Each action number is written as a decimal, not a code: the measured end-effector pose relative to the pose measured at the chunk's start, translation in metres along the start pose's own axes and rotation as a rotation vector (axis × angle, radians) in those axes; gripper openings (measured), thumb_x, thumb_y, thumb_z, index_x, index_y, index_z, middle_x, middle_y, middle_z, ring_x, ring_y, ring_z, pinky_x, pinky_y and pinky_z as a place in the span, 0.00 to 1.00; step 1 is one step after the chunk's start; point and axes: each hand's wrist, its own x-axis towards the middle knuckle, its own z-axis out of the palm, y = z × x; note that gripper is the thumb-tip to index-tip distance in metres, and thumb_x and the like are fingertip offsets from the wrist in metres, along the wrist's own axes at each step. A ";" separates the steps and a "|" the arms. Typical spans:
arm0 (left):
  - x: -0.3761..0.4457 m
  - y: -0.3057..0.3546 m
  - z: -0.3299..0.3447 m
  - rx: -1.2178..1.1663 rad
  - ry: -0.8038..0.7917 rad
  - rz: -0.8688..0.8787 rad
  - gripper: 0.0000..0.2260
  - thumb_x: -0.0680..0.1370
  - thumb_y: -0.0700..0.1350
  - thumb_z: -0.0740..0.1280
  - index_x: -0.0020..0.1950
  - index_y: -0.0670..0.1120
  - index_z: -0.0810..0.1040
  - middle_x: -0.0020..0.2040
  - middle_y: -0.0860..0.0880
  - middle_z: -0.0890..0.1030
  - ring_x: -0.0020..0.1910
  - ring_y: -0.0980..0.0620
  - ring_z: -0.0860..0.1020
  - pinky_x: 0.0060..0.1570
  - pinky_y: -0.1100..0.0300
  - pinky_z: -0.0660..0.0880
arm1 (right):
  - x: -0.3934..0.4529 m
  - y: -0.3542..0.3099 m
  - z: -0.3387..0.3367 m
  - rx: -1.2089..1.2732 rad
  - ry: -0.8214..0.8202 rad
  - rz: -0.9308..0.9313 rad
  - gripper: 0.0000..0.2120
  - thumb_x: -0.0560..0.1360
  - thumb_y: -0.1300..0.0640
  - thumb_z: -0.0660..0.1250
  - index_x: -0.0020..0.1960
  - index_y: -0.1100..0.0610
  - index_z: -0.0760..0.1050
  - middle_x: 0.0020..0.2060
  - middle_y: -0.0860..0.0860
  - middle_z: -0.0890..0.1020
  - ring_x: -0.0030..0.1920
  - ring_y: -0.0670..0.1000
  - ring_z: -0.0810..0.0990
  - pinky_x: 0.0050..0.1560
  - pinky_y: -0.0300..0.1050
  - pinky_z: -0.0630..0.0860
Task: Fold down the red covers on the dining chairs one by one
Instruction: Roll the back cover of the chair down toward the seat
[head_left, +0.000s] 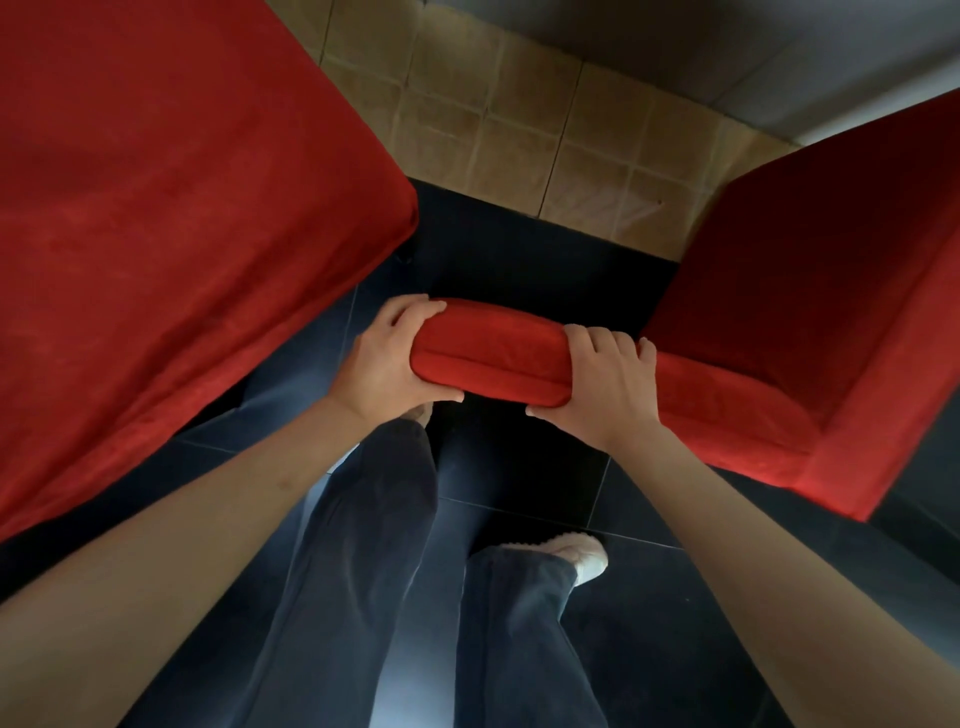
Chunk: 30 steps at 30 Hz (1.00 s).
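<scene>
Both hands clamped on a red chair's top edge

Left hand (382, 364) and right hand (602, 387) are curled round the red cover (488, 358) at the chair (810, 332) back's top, fingers over, thumbs under, above dark floor tiles (519, 467). Another red-covered chair (182, 223) is seen at left.
</scene>
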 end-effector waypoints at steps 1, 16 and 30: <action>0.000 0.000 0.000 0.000 0.001 0.000 0.43 0.56 0.51 0.83 0.68 0.46 0.72 0.67 0.46 0.71 0.61 0.50 0.73 0.60 0.56 0.69 | 0.001 0.000 0.000 -0.001 0.007 -0.003 0.44 0.60 0.30 0.73 0.67 0.54 0.69 0.59 0.54 0.79 0.59 0.59 0.76 0.63 0.61 0.68; 0.006 0.041 -0.024 0.038 0.017 0.102 0.37 0.56 0.53 0.83 0.62 0.43 0.77 0.58 0.44 0.77 0.54 0.43 0.78 0.55 0.46 0.77 | -0.009 0.016 -0.034 -0.002 0.087 -0.062 0.29 0.61 0.33 0.74 0.47 0.56 0.74 0.39 0.51 0.81 0.42 0.55 0.80 0.49 0.50 0.70; 0.008 0.060 -0.048 -0.142 0.068 0.028 0.32 0.53 0.49 0.85 0.55 0.47 0.82 0.48 0.48 0.84 0.48 0.54 0.81 0.51 0.62 0.74 | -0.016 0.045 -0.081 -0.116 0.112 -0.206 0.24 0.61 0.36 0.73 0.35 0.52 0.66 0.28 0.47 0.72 0.30 0.52 0.75 0.41 0.46 0.60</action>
